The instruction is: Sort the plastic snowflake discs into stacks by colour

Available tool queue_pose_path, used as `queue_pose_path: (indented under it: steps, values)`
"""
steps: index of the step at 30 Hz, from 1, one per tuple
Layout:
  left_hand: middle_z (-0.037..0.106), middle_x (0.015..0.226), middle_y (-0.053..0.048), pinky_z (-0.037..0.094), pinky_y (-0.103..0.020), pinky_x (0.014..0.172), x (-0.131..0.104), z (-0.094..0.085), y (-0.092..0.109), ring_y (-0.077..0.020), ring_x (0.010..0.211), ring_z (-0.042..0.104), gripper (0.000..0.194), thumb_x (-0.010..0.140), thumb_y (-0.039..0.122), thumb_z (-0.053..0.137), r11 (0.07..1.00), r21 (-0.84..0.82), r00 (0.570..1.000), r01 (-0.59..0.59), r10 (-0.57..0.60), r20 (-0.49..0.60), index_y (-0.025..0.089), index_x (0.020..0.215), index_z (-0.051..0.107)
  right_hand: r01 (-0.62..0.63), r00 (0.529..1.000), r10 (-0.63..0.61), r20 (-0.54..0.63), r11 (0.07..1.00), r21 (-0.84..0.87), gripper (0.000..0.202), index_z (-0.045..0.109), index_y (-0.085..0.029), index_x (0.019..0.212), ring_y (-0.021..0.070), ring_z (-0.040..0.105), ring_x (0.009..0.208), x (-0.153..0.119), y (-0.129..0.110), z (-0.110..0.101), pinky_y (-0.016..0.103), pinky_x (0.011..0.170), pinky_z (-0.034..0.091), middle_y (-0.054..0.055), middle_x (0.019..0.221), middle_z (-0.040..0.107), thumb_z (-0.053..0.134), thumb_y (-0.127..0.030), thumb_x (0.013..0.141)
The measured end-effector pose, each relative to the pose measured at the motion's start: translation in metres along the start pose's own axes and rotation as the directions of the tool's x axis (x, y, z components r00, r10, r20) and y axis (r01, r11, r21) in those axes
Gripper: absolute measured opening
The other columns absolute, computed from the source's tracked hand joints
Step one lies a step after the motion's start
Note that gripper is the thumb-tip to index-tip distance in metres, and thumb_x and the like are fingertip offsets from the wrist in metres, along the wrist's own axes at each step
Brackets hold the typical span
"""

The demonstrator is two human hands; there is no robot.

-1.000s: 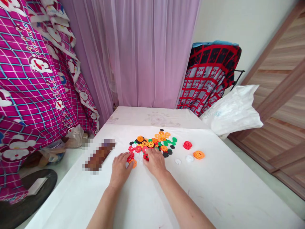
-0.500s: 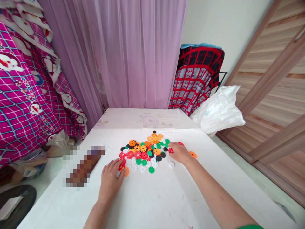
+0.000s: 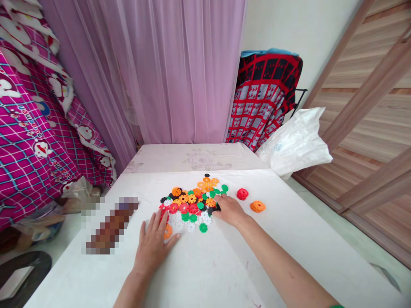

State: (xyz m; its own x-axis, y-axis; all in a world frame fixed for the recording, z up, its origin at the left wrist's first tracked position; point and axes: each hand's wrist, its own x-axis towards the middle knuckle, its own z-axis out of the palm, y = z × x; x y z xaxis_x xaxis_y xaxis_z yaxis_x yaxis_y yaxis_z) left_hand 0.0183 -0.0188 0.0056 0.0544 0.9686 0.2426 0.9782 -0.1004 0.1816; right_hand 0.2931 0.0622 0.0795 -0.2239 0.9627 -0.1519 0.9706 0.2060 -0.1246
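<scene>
Flower-shaped plastic discs in orange, red, green, black and white lie in a loose pile (image 3: 192, 199) at the middle of the white-covered table. My left hand (image 3: 155, 239) rests with spread fingers at the pile's left edge, its fingertips over red discs and its thumb beside an orange disc (image 3: 168, 231). At the right edge of the pile, my right hand (image 3: 229, 209) reaches down onto black discs; its fingertips are partly hidden. Right of that hand are a small stack of red discs (image 3: 242, 194) and a stack of orange ones (image 3: 257, 206).
A blurred-out brown object (image 3: 111, 226) lies on the table's left side. A white plastic bag (image 3: 295, 143) stands past the table's right back edge. Behind are a purple curtain (image 3: 183, 72) and a red-black patterned cloth (image 3: 263, 94).
My right hand has moved left, off the red discs and onto the pile's edge, uncovering the red and orange stacks. The fingers of my left hand have spread, its thumb swinging right.
</scene>
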Motion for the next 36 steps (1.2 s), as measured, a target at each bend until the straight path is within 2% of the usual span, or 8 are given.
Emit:
queue_pose_path:
  steps: [3,7,12,15,18,24,29,36]
  values:
    - [0.033,0.154,-0.013,0.024,-0.058,0.111,0.011,0.006,0.01,-0.0329,0.14,0.032,0.071,0.084,0.062,0.046,0.998,0.03,0.998,-0.061,0.061,-0.005,0.026,0.145,0.038,0.014,1.0,-0.013,-0.028,0.999,0.053,0.04,0.057,-0.02,0.119,0.0223,0.058,0.102,0.01,-0.01,0.009,0.029,0.081,0.04,0.01,0.116,0.059,0.062,-0.031,0.081]
    - [0.036,0.152,-0.014,0.026,-0.058,0.11,0.031,0.011,0.024,-0.0338,0.138,0.035,0.067,0.084,0.06,0.048,0.998,0.001,0.998,-0.055,0.055,-0.026,0.026,0.142,0.043,0.012,0.999,-0.006,-0.05,0.994,0.111,0.038,0.058,-0.02,0.116,0.0213,0.057,0.103,0.024,-0.012,0.012,0.028,0.082,0.04,0.01,0.116,0.059,0.063,-0.028,0.079]
    - [0.042,0.148,-0.013,0.031,-0.054,0.11,0.038,0.012,0.024,-0.0301,0.137,0.038,0.055,0.087,0.047,0.051,0.979,-0.194,0.993,-0.061,0.039,-0.113,0.024,0.137,0.049,0.018,0.985,-0.002,-0.174,0.996,0.089,0.028,0.062,-0.02,0.112,0.0212,0.054,0.107,0.018,-0.02,0.004,0.029,0.085,0.039,0.01,0.116,0.06,0.055,-0.024,0.085]
    - [0.05,0.142,-0.01,0.04,-0.044,0.107,0.031,0.014,0.013,-0.0255,0.131,0.046,0.044,0.089,0.041,0.047,0.926,-0.376,0.978,-0.028,-0.054,-0.203,0.023,0.126,0.059,0.177,0.95,-0.153,-0.272,0.982,0.064,0.022,0.066,-0.023,0.104,0.0194,0.054,0.105,0.012,-0.034,0.005,0.028,0.088,0.038,0.005,0.109,0.065,0.051,-0.022,0.087]
    - [0.056,0.136,-0.009,0.044,-0.043,0.105,0.024,0.017,0.0,-0.0237,0.124,0.053,0.038,0.088,0.039,0.046,0.863,-0.503,0.949,0.048,-0.196,-0.247,0.024,0.118,0.063,0.299,0.928,-0.278,-0.248,0.953,0.049,0.016,0.067,-0.023,0.095,0.0196,0.055,0.098,0.013,-0.049,0.014,0.029,0.088,0.038,0.003,0.098,0.068,0.059,-0.027,0.083]
    - [0.058,0.134,-0.009,0.042,-0.043,0.106,0.024,0.018,-0.008,-0.0233,0.123,0.054,0.037,0.085,0.039,0.049,0.773,-0.63,0.922,0.069,-0.29,-0.255,0.023,0.115,0.063,0.255,0.943,-0.237,-0.234,0.966,0.049,0.023,0.064,-0.02,0.099,0.0212,0.057,0.098,0.021,-0.062,0.025,0.03,0.086,0.039,0.006,0.096,0.069,0.062,-0.026,0.077]
    - [0.057,0.136,-0.007,0.04,-0.043,0.108,0.027,0.018,-0.007,-0.0232,0.126,0.052,0.038,0.084,0.039,0.05,0.757,-0.647,0.928,0.092,-0.3,-0.219,0.024,0.117,0.063,0.141,0.972,-0.101,-0.211,0.972,0.187,0.034,0.06,-0.023,0.106,0.019,0.059,0.098,0.017,-0.041,0.012,0.027,0.08,0.04,0.003,0.106,0.068,0.062,-0.022,0.073]
    - [0.056,0.136,-0.007,0.04,-0.042,0.108,0.028,0.016,-0.006,-0.0233,0.126,0.052,0.037,0.083,0.036,0.05,0.78,-0.616,0.939,0.112,-0.285,-0.19,0.025,0.116,0.064,-0.037,0.976,0.089,-0.2,0.968,0.249,0.035,0.058,-0.021,0.11,0.0165,0.062,0.093,0.006,0.023,-0.007,0.025,0.077,0.041,0.004,0.109,0.068,0.059,-0.021,0.075]
